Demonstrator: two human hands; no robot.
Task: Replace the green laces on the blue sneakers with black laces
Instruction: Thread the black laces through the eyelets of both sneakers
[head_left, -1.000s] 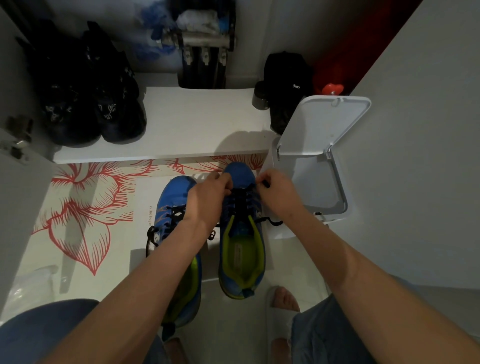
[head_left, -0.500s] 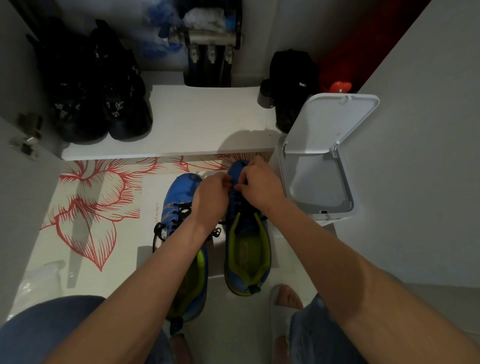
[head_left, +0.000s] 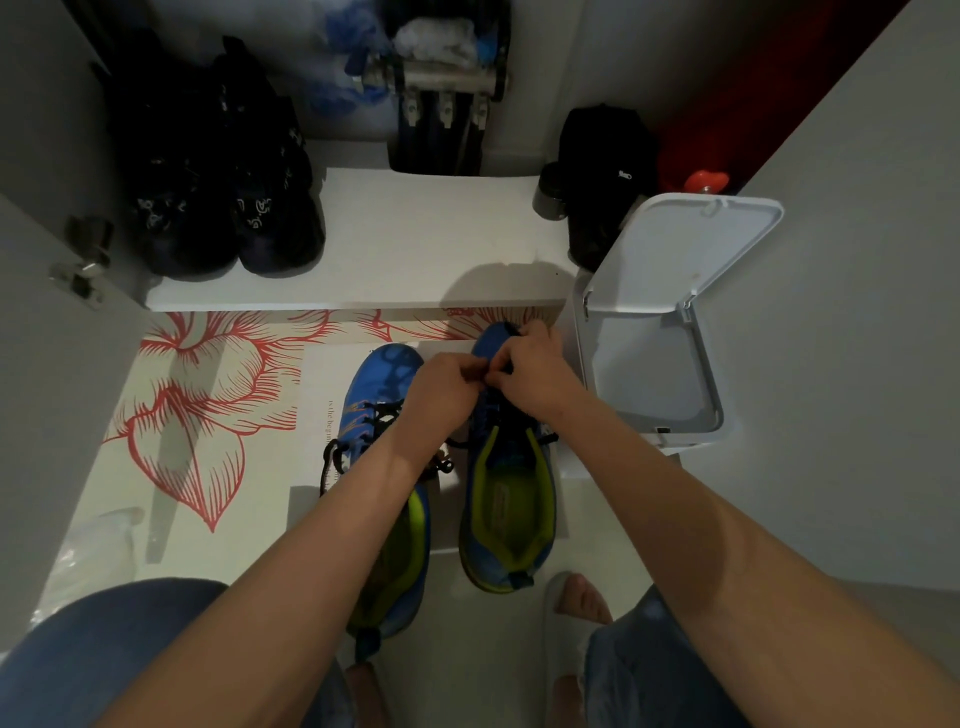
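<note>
Well, two blue sneakers stand side by side at the right edge of the floral mat (head_left: 208, 395), heels toward me. My left hand (head_left: 447, 387) and right hand (head_left: 530, 371) meet over the right-hand sneaker (head_left: 506, 519), fingers curled, pinching what looks like its black lace (head_left: 545, 440). The left-hand sneaker (head_left: 387, 374) is already black-laced. Beyond, a white bin (head_left: 675, 260) stands open

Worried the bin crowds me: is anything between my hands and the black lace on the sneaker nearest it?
Nothing visible. The left hand and right hand both pinch the lace over that sneaker; the open bin stands beside it, not between them.
</note>
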